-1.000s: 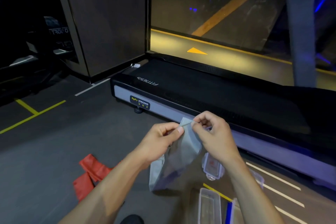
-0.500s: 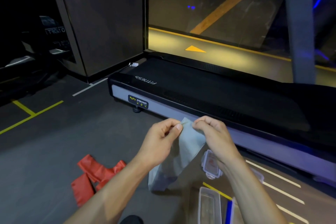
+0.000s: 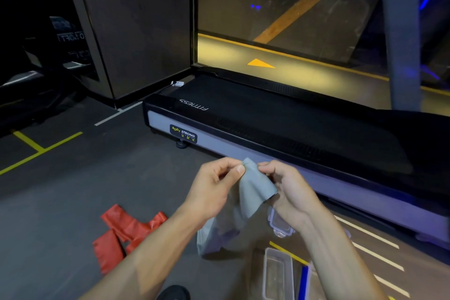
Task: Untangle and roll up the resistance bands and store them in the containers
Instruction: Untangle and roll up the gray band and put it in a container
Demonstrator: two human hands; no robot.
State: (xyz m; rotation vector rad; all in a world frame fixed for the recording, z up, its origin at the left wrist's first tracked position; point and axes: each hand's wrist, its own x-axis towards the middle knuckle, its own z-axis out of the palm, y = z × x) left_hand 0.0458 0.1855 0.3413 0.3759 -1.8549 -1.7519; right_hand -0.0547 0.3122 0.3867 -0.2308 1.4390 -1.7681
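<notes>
A grey resistance band (image 3: pixel 253 192) hangs in front of me, its lower end trailing on the floor. My left hand (image 3: pixel 214 187) pinches its top edge between thumb and fingers. My right hand (image 3: pixel 289 190) pinches the same top edge from the right, fingers curled over the band. A red resistance band (image 3: pixel 121 234) lies crumpled on the floor at the lower left. A clear empty container (image 3: pixel 277 273) stands on the floor below my right forearm. A second clear container (image 3: pixel 280 224) shows partly behind my right wrist.
A black and grey treadmill (image 3: pixel 280 126) runs across the floor just beyond my hands. A blue-edged lid (image 3: pixel 304 282) lies beside the near container. A dark panel wall (image 3: pixel 136 31) stands at the back left. Yellow and white lines mark the grey floor.
My hands have drawn the band's top edge closer together and lower, bunching the grey band between them. The red band and containers lie where they were.
</notes>
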